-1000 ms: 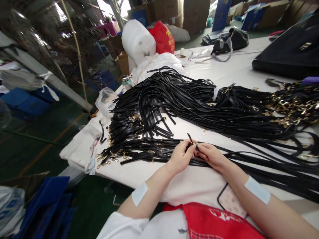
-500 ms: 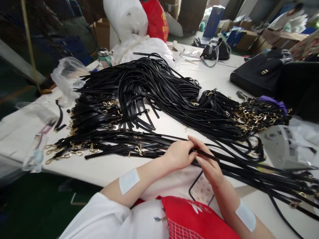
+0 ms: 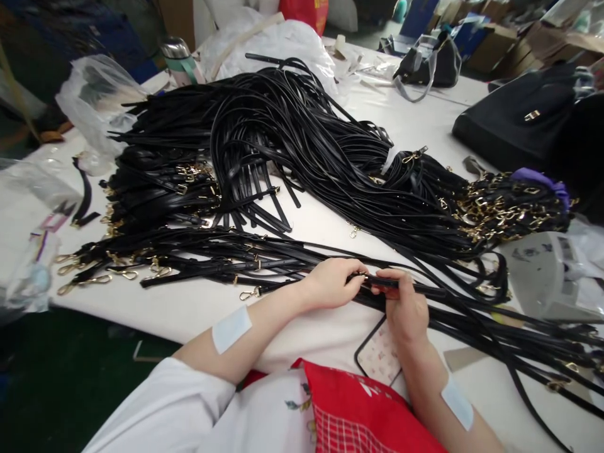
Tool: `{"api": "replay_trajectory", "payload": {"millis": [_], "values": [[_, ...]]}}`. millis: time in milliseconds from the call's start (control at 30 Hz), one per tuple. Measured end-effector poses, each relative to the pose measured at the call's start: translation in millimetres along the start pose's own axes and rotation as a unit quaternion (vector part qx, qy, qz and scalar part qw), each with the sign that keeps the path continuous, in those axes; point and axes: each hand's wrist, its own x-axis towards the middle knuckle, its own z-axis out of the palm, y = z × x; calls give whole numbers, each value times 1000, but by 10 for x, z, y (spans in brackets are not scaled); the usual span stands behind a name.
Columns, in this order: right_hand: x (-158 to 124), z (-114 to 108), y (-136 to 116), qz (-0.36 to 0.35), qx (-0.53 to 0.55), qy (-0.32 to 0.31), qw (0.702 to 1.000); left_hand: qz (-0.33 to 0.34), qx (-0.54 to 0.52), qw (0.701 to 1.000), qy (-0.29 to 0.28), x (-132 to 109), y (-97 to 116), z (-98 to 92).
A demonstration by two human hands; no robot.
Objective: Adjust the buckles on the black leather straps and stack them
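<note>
My left hand [image 3: 333, 283] and my right hand [image 3: 406, 305] meet at the near edge of the white table [image 3: 198, 311]. Both pinch the same thin black strap [image 3: 425, 289], which runs off to the right among other straps. My left fingers close on its end, where a small gold fitting shows. My right fingers wrap the strap just beside them. A big heap of black straps [image 3: 292, 145] lies behind my hands. A row of straps with gold clasps [image 3: 136, 270] lies to the left.
A phone in a patterned case [image 3: 377, 355] lies under my right wrist. A pile of gold-clasped strap ends [image 3: 509, 211] sits at the right, black bags [image 3: 519, 123] behind it. Plastic bags [image 3: 94, 94] and a flask [image 3: 179, 60] stand at the back left.
The view has swung right and down. My hands have lowered the strap's end from upright to lying flat, and my right hand has turned over it.
</note>
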Motion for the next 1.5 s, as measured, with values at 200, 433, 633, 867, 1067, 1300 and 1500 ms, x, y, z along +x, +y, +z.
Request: {"api": "replay_trajectory", "payload": {"millis": [200,433,633,867,1067,1300,1500], "values": [[-13,-16,-35,0,-53,-52,997,-16,-13,1000,-3,7,-43,53],[-30,1,21,0,2,24,1000,-26,-16,1000,5,16,-65,26],[11,-65,65,-6,22,54,998,-32,-17,999,25,26,-84,65],[20,-54,21,-40,-7,2,999,-40,-27,998,32,20,-69,115],[33,-52,9,-53,19,44,997,-37,-69,997,23,13,-77,136],[-22,-27,-39,-73,8,41,996,-18,-56,998,20,-25,-48,161],[-52,-13,-19,-82,28,44,995,-13,-55,998,30,-46,-34,175]]}}
